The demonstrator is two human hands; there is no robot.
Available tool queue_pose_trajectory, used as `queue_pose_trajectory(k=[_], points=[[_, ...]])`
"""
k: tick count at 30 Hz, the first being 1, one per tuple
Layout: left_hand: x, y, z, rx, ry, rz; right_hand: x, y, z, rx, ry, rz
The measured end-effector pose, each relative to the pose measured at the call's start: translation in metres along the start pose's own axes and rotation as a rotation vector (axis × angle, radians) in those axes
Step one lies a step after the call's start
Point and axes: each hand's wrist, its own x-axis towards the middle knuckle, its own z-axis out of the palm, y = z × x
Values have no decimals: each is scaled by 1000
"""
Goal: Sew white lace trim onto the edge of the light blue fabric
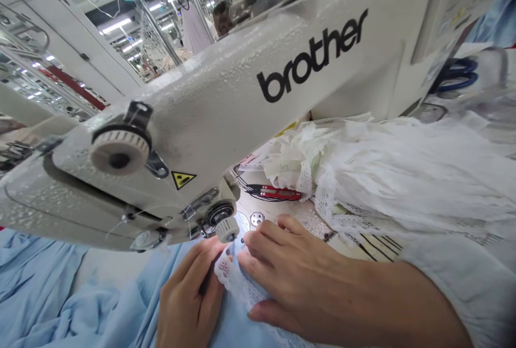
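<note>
Left hand: I am seeing the left hand point(193, 289) resting on the blue fabric point(231, 332), its fingertips reaching in just beside the white knurled knob point(228, 229) at the sewing end; I cannot tell whether they are pinching or only pressing.
Right hand: I am watching the right hand point(302, 270) lying over the lace trim point(230, 278), fingers bent, thumb spreading apart from them lower down; whether it is gripping any cloth is hidden from me.
Lace trim: it is running between the hands on top of the blue fabric, from just below the knob down under the right hand.
Blue fabric: it is spreading beneath both hands and lying in folds to the left.
Sewing machine: I am having the pale sewing machine point(229, 95) slanting across my view, marked "brother", with a ridged dial point(120, 150) and a yellow warning label point(184, 179).
Beyond the right hand: a red-handled tool point(280, 192) is lying near a small holed metal disc point(257, 219).
Right side: a white lace-edged garment point(403, 170) is heaping up above the right forearm, which is coming out of a pale sleeve point(463, 283).
</note>
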Motion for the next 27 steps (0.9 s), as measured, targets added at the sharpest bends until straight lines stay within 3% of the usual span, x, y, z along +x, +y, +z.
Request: queue_pose_trajectory(k=[13,27], points=[[2,-1,-1,-36,48,57,0,5,-10,26,-86,-212],[3,-3,-3,-47,14,172,-3,4,-6,-111,-11,-223]])
